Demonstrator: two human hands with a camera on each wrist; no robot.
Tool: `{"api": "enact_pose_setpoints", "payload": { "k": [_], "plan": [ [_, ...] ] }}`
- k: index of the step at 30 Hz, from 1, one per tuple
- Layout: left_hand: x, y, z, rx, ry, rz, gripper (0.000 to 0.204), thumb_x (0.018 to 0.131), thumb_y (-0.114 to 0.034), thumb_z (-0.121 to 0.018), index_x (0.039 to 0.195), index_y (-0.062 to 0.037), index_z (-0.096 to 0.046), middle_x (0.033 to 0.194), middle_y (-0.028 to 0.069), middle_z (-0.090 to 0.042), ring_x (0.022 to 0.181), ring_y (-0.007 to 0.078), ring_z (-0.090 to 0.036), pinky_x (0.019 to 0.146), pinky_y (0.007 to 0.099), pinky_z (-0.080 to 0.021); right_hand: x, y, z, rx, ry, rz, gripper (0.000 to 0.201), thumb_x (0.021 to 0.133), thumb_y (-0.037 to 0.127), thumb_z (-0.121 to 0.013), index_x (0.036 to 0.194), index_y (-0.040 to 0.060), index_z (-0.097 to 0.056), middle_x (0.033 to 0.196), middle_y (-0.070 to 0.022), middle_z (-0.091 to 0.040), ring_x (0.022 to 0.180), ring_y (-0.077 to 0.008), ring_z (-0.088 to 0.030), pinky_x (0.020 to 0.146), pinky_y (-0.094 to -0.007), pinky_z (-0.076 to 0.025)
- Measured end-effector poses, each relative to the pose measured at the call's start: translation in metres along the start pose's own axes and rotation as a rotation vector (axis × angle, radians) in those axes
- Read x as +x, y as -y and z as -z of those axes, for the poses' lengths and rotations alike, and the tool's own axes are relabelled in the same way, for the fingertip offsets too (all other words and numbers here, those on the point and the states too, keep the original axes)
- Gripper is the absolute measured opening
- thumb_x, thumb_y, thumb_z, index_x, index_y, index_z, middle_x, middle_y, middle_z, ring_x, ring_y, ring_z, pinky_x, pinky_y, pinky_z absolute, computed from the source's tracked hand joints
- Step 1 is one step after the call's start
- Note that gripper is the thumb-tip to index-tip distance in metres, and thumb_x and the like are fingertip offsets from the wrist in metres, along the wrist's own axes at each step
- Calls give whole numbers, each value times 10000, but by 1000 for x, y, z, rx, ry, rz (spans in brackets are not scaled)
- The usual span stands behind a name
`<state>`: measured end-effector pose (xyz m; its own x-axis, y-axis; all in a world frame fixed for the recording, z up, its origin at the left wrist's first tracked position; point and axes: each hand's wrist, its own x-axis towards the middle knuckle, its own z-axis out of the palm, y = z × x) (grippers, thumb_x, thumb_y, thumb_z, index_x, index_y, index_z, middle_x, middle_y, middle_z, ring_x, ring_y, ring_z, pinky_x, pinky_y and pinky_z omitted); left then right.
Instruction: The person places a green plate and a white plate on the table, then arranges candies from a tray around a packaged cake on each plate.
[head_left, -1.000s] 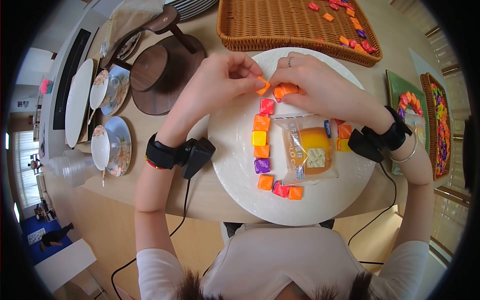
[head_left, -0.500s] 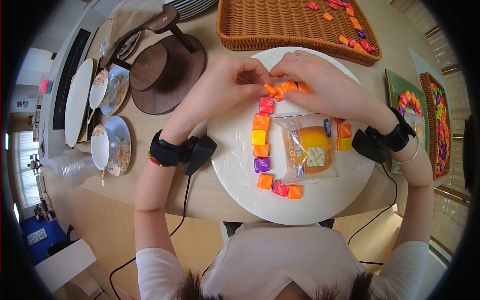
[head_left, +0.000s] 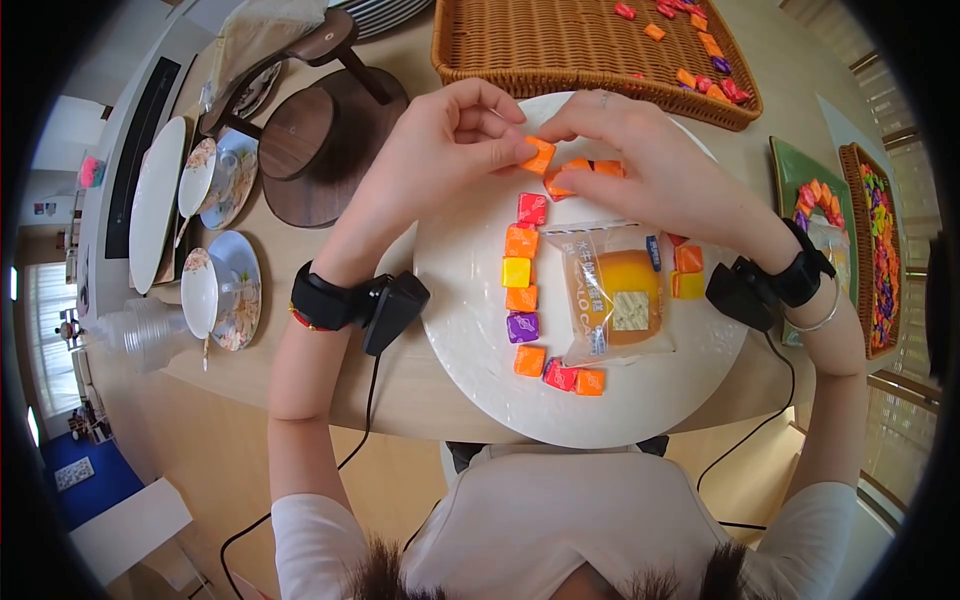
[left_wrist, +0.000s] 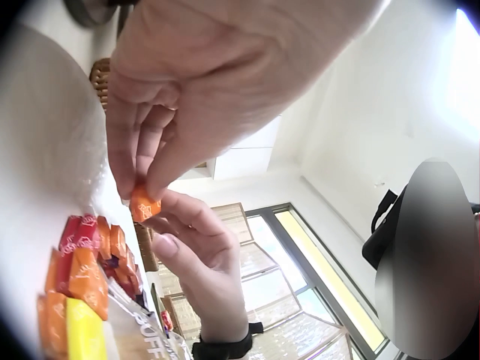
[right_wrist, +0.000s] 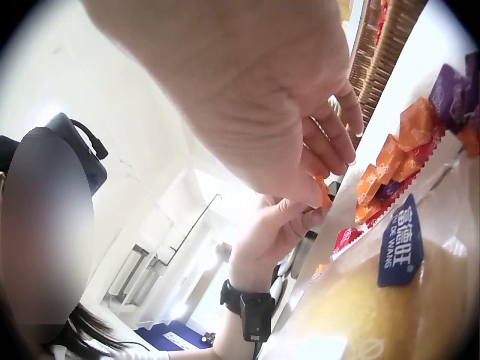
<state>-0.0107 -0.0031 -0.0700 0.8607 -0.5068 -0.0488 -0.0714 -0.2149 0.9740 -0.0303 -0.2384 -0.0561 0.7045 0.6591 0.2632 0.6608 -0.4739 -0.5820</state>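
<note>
My left hand (head_left: 455, 145) pinches an orange wrapped candy (head_left: 538, 155) between thumb and fingers, over the far part of a white round plate (head_left: 450, 330). The right hand (head_left: 650, 160) is close beside it, index fingertip right at that candy, thumb apart and over other orange candies (head_left: 608, 168) on the plate. In the left wrist view the pinched candy (left_wrist: 145, 205) shows at the left fingertips. A row of red, orange, yellow and purple candies (head_left: 520, 272) curves around a packaged cake (head_left: 630, 285) with a clear and tan wrapper.
Beyond the plate stands a wicker tray (head_left: 590, 85) with scattered candies. At right are a green plate (head_left: 790, 170) and a basket of candies (head_left: 880, 270). A dark wooden stand (head_left: 340, 190), floral cups (head_left: 200, 290) and saucers (head_left: 245, 290) occupy the left side.
The left hand has drawn slightly back from the far row, lifting the orange candy into fuller view. The right thumb and fingers have spread apart near the orange candies.
</note>
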Motion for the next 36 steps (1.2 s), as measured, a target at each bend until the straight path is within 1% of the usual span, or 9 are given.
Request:
{"api": "enact_pose_setpoints", "payload": {
  "k": [2,6,11,13,15,18,28,31,36],
  "plan": [
    [-2,-5,0,-146,-2,83,197,925,-58,-706,1076,-20,-585,958,54,-711,919,102,-697,828,230,-569,2,4,0,43,-12,-19,280,849,154,-694,1087,8,-674,1027,-147,-662,967,-315,-633,863,-390,-511],
    [-4,-7,-3,-201,9,104,187,918,-60,-716,1042,-34,-579,953,53,-715,898,98,-695,816,227,-566,4,5,-5,-6,-83,29,289,810,145,-733,1059,12,-673,981,-141,-657,936,-305,-636,828,-389,-515],
    [-5,-4,-5,-45,51,165,203,902,-96,-738,1024,-24,-594,941,50,-720,865,82,-684,796,221,-553,4,6,-9,-145,-58,86,276,782,139,-738,1015,6,-671,942,-141,-645,933,-308,-630,818,-398,-513],
    [-5,-6,-5,-20,63,178,198,897,-88,-733,1026,-18,-601,946,47,-719,867,82,-683,798,222,-553,3,5,-13,-174,1,22,237,772,90,-745,986,40,-656,961,-88,-611,970,-286,-584,861,-383,-470],
    [-6,-8,-5,5,75,192,194,891,-80,-727,1028,-12,-607,951,43,-718,868,81,-682,799,223,-552,3,4,-16,-196,12,41,234,768,92,-738,980,42,-652,962,-87,-601,973,-286,-577,868,-386,-465],
    [-7,-8,-2,101,33,170,198,880,-56,-715,1045,-3,-618,962,36,-709,872,83,-679,806,227,-553,2,-2,-21,-203,31,70,231,764,92,-723,977,48,-645,967,-87,-585,984,-288,-565,877,-389,-457],
    [-9,-9,4,218,137,100,167,864,-56,-721,1001,-18,-633,925,16,-676,896,83,-635,822,239,-530,1,-1,-16,-179,125,24,258,773,98,-713,1016,58,-639,1008,-89,-570,1027,-292,-548,907,-386,-435],
    [-11,-11,8,262,190,80,146,871,-67,-721,979,-22,-635,915,8,-669,876,76,-624,812,236,-519,-1,5,-11,-170,78,12,262,770,104,-682,1026,52,-679,1020,-102,-632,1048,-299,-592,911,-429,-449],
    [-11,-14,10,260,268,124,143,900,-97,-714,988,-12,-640,923,13,-676,865,74,-627,808,236,-520,-7,0,2,-248,58,26,259,775,100,-686,1026,36,-677,1024,-102,-632,1041,-297,-593,909,-413,-457]
  ]
}}
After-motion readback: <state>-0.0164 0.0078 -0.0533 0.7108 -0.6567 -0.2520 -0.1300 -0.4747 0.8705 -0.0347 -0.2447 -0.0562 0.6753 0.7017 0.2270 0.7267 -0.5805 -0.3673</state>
